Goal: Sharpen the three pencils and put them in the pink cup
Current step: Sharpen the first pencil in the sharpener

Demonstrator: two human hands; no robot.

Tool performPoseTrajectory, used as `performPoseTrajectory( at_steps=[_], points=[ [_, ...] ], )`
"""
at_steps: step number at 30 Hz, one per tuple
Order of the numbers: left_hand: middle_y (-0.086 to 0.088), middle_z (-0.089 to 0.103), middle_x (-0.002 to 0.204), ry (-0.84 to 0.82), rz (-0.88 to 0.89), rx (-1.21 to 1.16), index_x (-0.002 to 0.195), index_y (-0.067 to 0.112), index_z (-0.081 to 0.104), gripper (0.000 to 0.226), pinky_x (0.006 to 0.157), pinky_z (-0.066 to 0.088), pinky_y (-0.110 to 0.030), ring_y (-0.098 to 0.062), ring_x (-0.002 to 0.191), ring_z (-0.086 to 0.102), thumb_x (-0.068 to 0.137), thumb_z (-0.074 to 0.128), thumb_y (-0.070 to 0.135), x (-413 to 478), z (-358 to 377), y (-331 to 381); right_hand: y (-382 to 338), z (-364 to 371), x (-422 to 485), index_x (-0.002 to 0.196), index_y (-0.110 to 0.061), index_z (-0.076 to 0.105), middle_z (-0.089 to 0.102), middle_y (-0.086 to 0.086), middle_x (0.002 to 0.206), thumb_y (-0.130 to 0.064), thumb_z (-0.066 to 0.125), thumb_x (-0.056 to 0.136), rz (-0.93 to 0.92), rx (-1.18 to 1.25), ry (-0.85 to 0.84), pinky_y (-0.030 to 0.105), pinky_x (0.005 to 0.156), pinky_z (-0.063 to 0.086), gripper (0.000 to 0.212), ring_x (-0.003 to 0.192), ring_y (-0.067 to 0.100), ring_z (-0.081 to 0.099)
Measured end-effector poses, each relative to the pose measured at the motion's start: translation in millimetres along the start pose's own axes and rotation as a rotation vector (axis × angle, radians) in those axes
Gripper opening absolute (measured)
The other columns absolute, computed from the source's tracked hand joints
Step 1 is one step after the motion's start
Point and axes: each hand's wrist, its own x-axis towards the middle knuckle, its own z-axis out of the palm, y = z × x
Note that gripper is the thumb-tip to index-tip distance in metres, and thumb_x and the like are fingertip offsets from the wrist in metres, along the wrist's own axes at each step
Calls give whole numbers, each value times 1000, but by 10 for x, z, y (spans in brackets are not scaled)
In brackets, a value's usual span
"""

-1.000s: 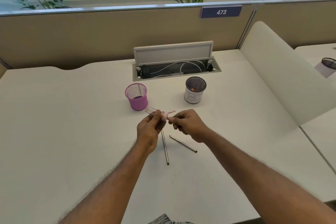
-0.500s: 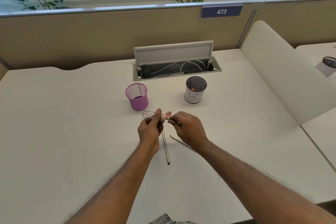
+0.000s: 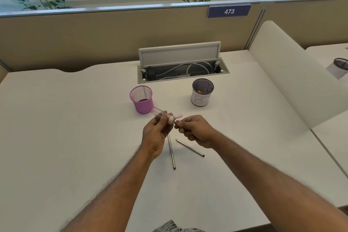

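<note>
Pink cup [image 3: 142,100] stands upright on the tabletop [image 3: 75,137], just behind the left grip [image 3: 156,133]. Left grip: fingers curled round the clear sharpener [image 3: 159,112], its pink cap pointing right. Right grip [image 3: 195,132]: fingers pinch a pencil [image 3: 176,123], tip apparently inside the cap; most of the shaft is hidden. A second pencil [image 3: 171,153] and a third pencil [image 3: 190,148] lie flat on the tabletop beneath both grips, not touching. A white cup [image 3: 201,93] stands right of the pink cup.
</note>
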Motion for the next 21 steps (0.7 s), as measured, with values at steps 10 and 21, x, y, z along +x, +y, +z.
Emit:
performPoseTrajectory(
  at_steps=[10, 21],
  points=[
    [-1, 74, 83, 248, 18, 124, 89, 14, 68, 12, 78, 51, -30, -18, 86, 67, 84, 72, 24, 1, 93, -50, 157, 186, -1, 80, -8, 68, 68, -17, 70, -11, 78, 78, -500, -506, 398, 21, 54, 47, 10, 55, 5, 57],
    [-5, 74, 89, 212, 18, 78, 89, 12, 70, 10, 81, 52, -29, -18, 91, 67, 88, 68, 21, -5, 110, -61, 115, 144, 26, 71, -4, 72, 66, 9, 59, -11, 71, 84, -556, -563, 374, 23, 52, 40, 15, 50, 11, 50]
  ],
)
